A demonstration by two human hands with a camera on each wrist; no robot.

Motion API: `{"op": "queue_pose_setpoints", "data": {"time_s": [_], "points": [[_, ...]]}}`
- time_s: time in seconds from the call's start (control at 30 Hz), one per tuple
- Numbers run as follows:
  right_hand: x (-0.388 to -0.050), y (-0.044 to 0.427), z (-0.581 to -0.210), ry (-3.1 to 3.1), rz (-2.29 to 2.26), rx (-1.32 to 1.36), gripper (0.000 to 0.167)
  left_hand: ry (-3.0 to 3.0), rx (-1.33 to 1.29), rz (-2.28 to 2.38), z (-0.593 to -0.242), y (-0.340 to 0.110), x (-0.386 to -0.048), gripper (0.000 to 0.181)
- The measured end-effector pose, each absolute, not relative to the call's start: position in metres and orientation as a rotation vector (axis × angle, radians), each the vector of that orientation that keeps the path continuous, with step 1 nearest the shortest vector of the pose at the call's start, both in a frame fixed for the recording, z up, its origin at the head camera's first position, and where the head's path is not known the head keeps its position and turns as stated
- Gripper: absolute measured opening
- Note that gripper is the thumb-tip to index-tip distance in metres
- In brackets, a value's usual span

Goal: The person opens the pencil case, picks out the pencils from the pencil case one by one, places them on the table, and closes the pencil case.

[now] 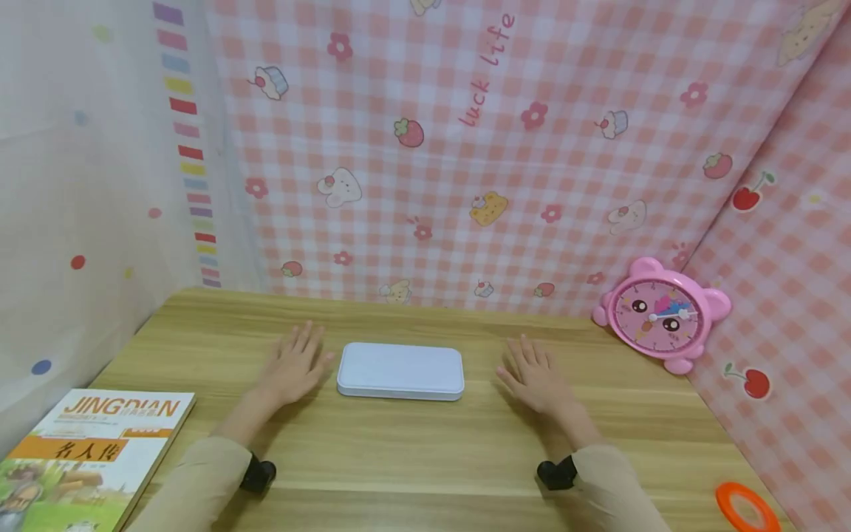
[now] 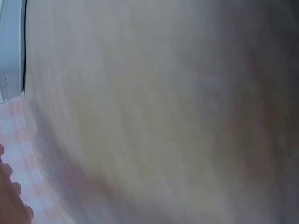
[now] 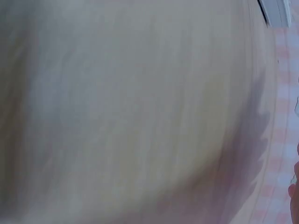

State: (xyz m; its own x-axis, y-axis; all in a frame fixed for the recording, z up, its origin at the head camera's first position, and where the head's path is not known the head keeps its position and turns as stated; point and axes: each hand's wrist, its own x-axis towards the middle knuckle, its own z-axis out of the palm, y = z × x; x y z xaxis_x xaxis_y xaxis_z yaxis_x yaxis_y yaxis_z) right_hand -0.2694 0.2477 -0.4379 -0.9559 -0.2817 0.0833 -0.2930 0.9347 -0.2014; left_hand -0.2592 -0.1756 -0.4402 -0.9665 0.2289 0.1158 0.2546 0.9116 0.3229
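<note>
A white, rounded rectangular case (image 1: 401,369) lies flat in the middle of the wooden table. To its left is my left hand (image 1: 295,367), palm down with fingers spread and nothing in it. On the other side, my right hand (image 1: 535,377) is also palm down, fingers extended, apart from the case. In the left wrist view an edge of the case (image 2: 11,51) shows at the upper left, with fingertips (image 2: 14,196) at the lower left. The right wrist view catches only a corner of the case (image 3: 276,11) and a bit of the fingers (image 3: 294,196).
A pink bear-shaped clock (image 1: 658,314) stands at the back right against the checked cloth (image 1: 465,162). At the front left lies a book (image 1: 100,451) with an orange and white cover. An orange ring (image 1: 725,495), possibly a tape roll, sits by the right front edge.
</note>
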Motion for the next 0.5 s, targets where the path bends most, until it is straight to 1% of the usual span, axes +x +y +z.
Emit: {"op": "queue_pose_setpoints", "data": {"time_s": [0.27, 0.43, 0.5], "points": [[-0.272, 0.214, -0.434, -3.033, 0.346, 0.587, 0.069, -2.996, -0.548, -0.553, -0.44, -0.166, -0.26, 0.065], [-0.273, 0.193, -0.431, -3.032, 0.353, 0.731, 0.068, -3.046, -0.67, -0.584, -0.437, -0.164, -0.264, 0.072], [-0.274, 0.185, -0.429, -3.028, 0.339, 0.789, 0.068, -3.076, -0.705, -0.588, -0.434, -0.164, -0.265, 0.078]]}}
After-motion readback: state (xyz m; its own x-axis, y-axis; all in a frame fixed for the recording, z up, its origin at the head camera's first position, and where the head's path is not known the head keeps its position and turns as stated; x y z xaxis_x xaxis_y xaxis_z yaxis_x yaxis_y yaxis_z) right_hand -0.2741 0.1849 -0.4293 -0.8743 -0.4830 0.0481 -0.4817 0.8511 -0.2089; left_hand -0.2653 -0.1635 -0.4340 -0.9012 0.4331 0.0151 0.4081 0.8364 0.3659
